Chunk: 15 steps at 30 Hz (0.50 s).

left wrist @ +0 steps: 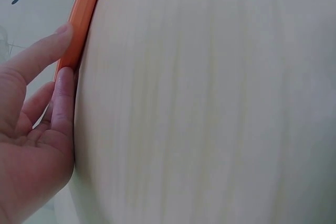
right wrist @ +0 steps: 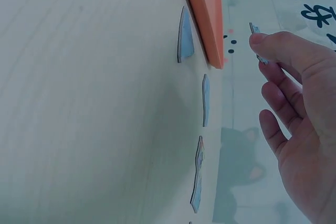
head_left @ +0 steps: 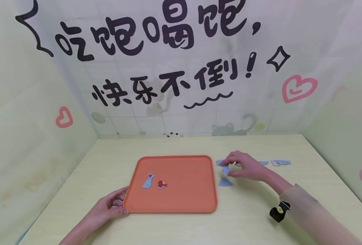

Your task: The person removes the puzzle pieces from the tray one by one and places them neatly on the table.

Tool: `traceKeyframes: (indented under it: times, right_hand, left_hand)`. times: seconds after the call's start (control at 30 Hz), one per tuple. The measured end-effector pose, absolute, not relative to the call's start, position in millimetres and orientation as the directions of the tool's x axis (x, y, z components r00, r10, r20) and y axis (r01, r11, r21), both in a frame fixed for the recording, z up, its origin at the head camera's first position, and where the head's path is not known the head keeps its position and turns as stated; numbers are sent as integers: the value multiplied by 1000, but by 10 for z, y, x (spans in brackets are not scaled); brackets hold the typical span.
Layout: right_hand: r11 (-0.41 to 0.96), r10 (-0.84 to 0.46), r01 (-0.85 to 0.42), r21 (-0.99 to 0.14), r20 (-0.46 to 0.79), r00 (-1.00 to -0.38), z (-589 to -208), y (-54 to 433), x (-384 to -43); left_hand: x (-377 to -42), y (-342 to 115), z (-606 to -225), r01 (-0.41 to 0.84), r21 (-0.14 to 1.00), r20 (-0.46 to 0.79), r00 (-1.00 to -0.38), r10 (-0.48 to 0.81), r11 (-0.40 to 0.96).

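My right hand (head_left: 249, 166) pinches a small light-blue puzzle piece (head_left: 225, 170) between thumb and fingers, just right of the orange tray (head_left: 187, 183). The right wrist view has the piece (right wrist: 255, 29) raised off the table. At the tray's left edge near its front corner, my left hand (head_left: 108, 206) holds the rim, thumb on the orange edge (left wrist: 83, 19) and fingers beside it. Inside the tray lie a long blue piece (head_left: 148, 182) and a small red one (head_left: 161, 184). A blue triangular piece (head_left: 225, 182) lies by the tray's right side.
More flat pieces form a row at the back right, partly hidden by the right hand, with one piece (head_left: 280, 163) at its right end. A black device (head_left: 277, 213) is on the right wrist. Printed curtains (head_left: 184, 119) enclose the wooden table (head_left: 248, 224).
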State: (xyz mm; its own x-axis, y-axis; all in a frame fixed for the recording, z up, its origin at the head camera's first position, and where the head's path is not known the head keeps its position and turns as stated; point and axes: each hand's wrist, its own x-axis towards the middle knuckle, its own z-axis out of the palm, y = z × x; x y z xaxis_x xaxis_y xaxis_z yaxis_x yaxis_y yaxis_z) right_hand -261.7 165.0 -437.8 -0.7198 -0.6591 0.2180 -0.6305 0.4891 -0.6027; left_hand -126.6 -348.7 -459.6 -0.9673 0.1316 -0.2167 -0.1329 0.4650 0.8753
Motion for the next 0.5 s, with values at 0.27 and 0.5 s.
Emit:
traceKeyframes:
  times: [0.27,0.5]
  right_hand:
    - [503,-646,-625,-598,221,-731,-4452,1813,-2575]
    - [529,-630,-607,-594,204,-749,-4546,1962,-2543]
  left_hand:
    - [-1274,-3474,-4581,-143,869,-226,-966,122,474]
    - [-1277,-3454,-4559,-158,865,-240,-964,115,476]
